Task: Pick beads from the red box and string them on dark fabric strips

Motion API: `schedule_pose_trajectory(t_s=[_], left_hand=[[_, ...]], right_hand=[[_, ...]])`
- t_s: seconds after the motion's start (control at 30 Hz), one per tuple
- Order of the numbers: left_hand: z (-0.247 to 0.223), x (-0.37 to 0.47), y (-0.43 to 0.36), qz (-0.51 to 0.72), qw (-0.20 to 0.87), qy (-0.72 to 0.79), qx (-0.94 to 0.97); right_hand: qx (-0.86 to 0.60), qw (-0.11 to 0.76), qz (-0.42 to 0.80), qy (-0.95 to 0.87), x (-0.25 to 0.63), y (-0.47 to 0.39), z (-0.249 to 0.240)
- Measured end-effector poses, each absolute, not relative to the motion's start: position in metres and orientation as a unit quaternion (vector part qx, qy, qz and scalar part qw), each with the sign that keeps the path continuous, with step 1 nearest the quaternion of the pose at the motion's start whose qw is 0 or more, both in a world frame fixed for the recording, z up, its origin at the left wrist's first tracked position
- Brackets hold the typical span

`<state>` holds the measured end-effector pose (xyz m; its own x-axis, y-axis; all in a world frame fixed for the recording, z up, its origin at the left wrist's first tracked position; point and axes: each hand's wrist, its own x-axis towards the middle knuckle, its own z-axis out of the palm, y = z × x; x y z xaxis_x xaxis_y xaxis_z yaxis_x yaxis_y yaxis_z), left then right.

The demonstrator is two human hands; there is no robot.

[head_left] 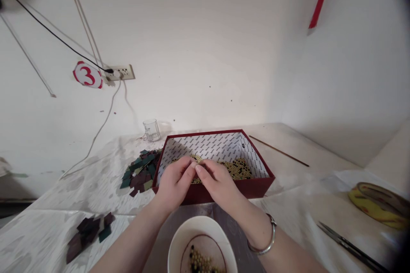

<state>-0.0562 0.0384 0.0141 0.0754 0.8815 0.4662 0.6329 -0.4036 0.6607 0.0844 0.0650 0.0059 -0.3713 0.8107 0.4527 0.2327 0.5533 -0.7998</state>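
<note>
Both of my hands meet fingertip to fingertip over the near side of a dark red box (238, 188) with a white, printed lining. My left hand (175, 179) is closed, thumb pressed against bent fingers. My right hand (219, 179) is pinched the same way, its thumb touching the left one. Whatever sits between the fingertips is hidden or too small to name. Many small round gold and dark bead-like pieces (238, 169) lie in the box. Below my wrists stands a white bowl (177, 239) with more such pieces (201, 260) at its bottom.
Left of the box is a heap of dark green and maroon flat scraps (141, 172); a smaller pile (86, 234) lies nearer. A glass mug (151, 130) stands behind. To the right are a thin brown stick (278, 150), black tweezers (349, 245) and a yellow roll (381, 204).
</note>
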Motion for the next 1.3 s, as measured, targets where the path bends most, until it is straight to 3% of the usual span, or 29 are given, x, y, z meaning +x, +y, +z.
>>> schedule_pose_trajectory(t_s=[0.67,1.17,1.3], left_hand=[[0.018,-0.054,0.036,0.417,0.126,0.528,0.729],[0.014,-0.055,0.039,0.390,0.097,0.560,0.724],[0.015,-0.055,0.037,0.383,0.091,0.555,0.732]], right_hand=[[-0.345,0.426,0.342,-0.763,0.088,0.059,0.009],[-0.348,0.395,0.282,-0.802,0.088,0.063,0.008],[-0.380,0.457,0.304,-0.745,0.105,0.055,0.030]])
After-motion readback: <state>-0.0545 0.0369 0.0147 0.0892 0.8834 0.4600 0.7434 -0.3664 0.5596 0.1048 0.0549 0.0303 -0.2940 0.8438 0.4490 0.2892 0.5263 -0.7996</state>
